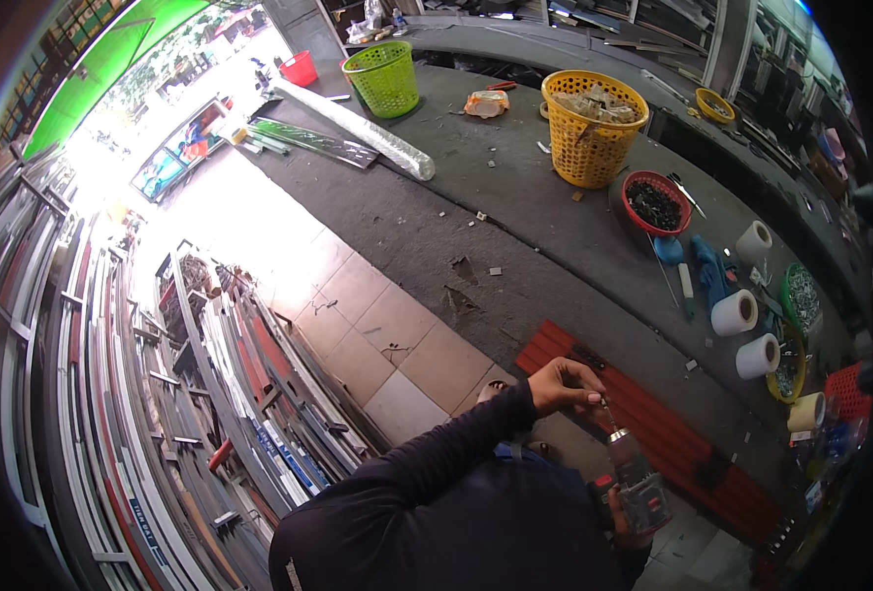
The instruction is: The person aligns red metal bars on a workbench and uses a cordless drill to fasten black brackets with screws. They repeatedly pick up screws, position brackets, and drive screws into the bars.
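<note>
We see little of our right hand [624, 519], mostly hidden behind the power drill [641, 492] it grips; how its fingers lie we cannot tell. Our left hand [567, 385] pinches at the slim bit [609, 416], its tip hard to make out, the drill showing in front of the red bars [691, 455]
</note>
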Available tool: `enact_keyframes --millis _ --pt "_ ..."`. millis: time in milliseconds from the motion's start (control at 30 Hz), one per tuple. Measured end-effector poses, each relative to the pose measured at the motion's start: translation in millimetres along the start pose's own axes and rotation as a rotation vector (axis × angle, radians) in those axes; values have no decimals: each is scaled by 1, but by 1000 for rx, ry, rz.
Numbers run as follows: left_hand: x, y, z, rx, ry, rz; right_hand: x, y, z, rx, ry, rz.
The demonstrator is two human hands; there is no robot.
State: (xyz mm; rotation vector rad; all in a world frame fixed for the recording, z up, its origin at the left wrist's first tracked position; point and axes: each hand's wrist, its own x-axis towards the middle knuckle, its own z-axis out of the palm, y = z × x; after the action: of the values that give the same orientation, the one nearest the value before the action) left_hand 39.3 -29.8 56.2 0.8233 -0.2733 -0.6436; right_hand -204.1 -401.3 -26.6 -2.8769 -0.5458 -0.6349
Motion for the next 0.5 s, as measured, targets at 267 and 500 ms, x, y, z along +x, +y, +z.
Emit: enact_keyframes --millis 267,500 --pt "-32 46 -39 323 -57 -189 30 -12 -15 364 -392 95" --pt "-48 17 -40 -12 160 -253 133 -68 -65 1386 -477 884"
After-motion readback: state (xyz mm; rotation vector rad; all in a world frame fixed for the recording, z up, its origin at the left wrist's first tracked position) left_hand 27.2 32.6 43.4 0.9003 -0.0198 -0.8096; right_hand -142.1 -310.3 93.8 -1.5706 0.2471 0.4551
